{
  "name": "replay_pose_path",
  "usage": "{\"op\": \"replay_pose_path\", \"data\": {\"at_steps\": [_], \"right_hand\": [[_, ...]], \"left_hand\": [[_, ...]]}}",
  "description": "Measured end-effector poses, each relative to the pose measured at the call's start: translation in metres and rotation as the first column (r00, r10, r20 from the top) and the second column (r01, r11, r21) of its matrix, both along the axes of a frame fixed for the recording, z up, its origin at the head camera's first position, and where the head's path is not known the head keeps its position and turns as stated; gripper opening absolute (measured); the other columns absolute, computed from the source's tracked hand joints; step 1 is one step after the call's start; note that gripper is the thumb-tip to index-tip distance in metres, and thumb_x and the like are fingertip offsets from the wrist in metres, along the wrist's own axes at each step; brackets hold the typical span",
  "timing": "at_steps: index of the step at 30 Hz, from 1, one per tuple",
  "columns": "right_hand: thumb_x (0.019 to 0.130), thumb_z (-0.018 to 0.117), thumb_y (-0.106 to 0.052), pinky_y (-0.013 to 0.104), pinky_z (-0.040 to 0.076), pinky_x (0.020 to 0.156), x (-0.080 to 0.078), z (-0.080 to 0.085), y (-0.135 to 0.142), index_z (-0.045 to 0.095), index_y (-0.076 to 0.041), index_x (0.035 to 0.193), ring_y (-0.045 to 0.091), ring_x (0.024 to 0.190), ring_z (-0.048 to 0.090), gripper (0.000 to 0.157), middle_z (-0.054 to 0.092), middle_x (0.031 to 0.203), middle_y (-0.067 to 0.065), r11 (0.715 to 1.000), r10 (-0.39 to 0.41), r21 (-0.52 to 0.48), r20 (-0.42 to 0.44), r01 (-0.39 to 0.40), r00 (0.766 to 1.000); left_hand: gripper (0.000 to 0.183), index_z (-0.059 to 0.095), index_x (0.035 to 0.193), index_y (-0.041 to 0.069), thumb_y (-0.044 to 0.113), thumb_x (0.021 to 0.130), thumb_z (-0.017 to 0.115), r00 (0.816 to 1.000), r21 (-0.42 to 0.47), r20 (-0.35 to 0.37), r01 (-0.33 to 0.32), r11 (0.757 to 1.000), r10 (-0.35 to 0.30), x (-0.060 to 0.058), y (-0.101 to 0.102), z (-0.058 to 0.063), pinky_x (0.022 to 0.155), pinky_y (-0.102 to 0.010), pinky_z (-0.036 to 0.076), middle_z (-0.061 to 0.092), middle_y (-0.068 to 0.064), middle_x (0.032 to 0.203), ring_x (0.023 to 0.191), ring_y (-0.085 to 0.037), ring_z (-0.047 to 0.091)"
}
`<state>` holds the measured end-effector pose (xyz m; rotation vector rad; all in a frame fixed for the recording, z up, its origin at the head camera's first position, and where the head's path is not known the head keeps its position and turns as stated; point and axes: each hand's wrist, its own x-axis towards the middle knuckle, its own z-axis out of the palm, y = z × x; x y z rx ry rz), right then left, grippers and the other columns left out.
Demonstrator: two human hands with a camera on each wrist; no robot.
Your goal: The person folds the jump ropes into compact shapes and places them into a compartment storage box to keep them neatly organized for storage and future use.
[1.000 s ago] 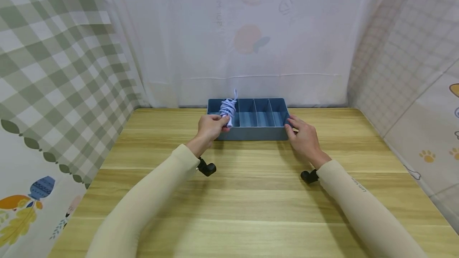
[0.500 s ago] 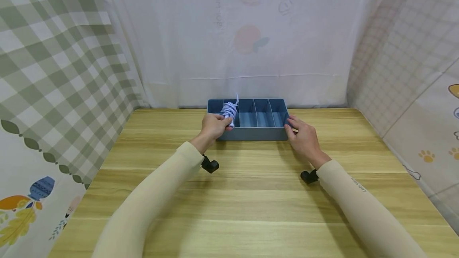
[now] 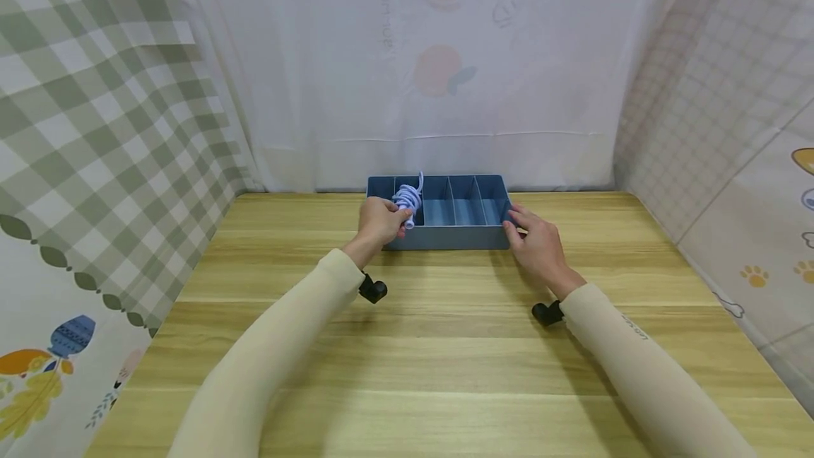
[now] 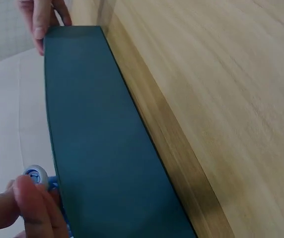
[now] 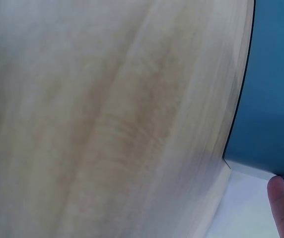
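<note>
My left hand pinches a wound-up lavender cord, whose pale tube-shaped end points toward me. In the left wrist view this round end shows just past the thumb and fingers. The bundle overlaps the left part of a blue divided box, close over its front rim, and a loop of cord sticks up. At the box's right front corner, my right hand holds the edge between thumb and fingers. The right wrist view shows that thumb at the box's rim.
The box stands at the back of a wooden table, near a pale hanging cloth. Thin dividers split it into several compartments. Checked cloth hangs on the left, patterned cloth on the right.
My left hand has moved slightly right and lowered the cord bundle, so its loop stands lower over the box. The right hand has stayed at the box's corner.
</note>
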<state>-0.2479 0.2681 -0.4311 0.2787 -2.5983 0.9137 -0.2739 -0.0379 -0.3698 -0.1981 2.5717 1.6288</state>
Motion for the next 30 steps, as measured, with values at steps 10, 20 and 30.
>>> {"op": "replay_pose_path", "data": {"at_steps": [10, 20, 30], "right_hand": [[0.104, 0.06, -0.016, 0.049, 0.056, 0.09, -0.001, 0.0, 0.0, 0.061, 0.01, 0.133, 0.041, 0.126, 0.059, 0.039, 0.053, 0.147, 0.022, 1.0, -0.002, -0.001, -0.006, 0.002, 1.0], [0.104, 0.061, -0.015, 0.049, 0.057, 0.088, -0.002, -0.003, 0.0, 0.062, 0.011, 0.132, 0.041, 0.122, 0.062, 0.038, 0.055, 0.145, 0.023, 1.0, 0.005, -0.004, -0.025, -0.005, 1.0], [0.104, 0.061, -0.016, 0.049, 0.057, 0.087, -0.003, -0.005, 0.002, 0.062, 0.01, 0.132, 0.039, 0.114, 0.067, 0.039, 0.055, 0.145, 0.022, 1.0, 0.009, 0.005, -0.029, -0.008, 1.0]], "left_hand": [[0.021, 0.073, 0.109, -0.003, 0.016, 0.1, 0.07, 1.0, -0.009, -0.003, -0.009, 1.0, 0.009, -0.005, -0.001, -0.001, 0.051, -0.018, 0.046, 0.072, -0.013, 0.092, 0.072, -0.017, 0.074], [0.018, 0.077, 0.094, 0.004, 0.021, 0.098, 0.072, 0.992, -0.185, -0.125, 0.006, 0.983, -0.03, -0.006, -0.002, -0.007, 0.052, -0.025, 0.046, 0.07, -0.007, 0.078, 0.067, -0.022, 0.072], [0.025, 0.074, 0.077, 0.007, 0.025, 0.094, 0.078, 0.949, -0.377, -0.298, -0.016, 0.926, -0.105, -0.007, -0.002, -0.017, 0.06, -0.032, 0.045, 0.064, -0.003, 0.069, 0.069, -0.021, 0.057]]}}
